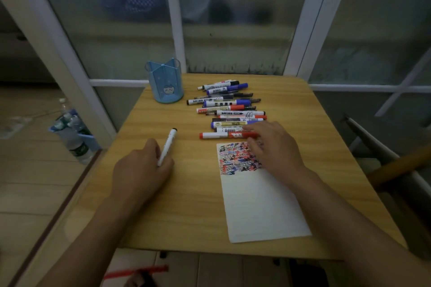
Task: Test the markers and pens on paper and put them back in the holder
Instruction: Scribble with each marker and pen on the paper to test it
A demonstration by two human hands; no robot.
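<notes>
My left hand (142, 168) grips a white marker (168, 144) with a dark cap, its tip pointing away toward the holder. The blue plastic holder (166, 81) stands empty at the table's far left. A row of several markers and pens (227, 106) lies on the wooden table right of the holder. My right hand (272, 147) rests with relaxed fingers on the scribbled top of the white paper (258, 200), its fingertips touching the nearest red marker (224, 135).
The small wooden table (186, 193) stands against a glass partition with white frames. Water bottles (74, 137) stand on the floor to the left. A chair frame (384, 161) is at the right. Something red (135, 271) lies under the table's front edge.
</notes>
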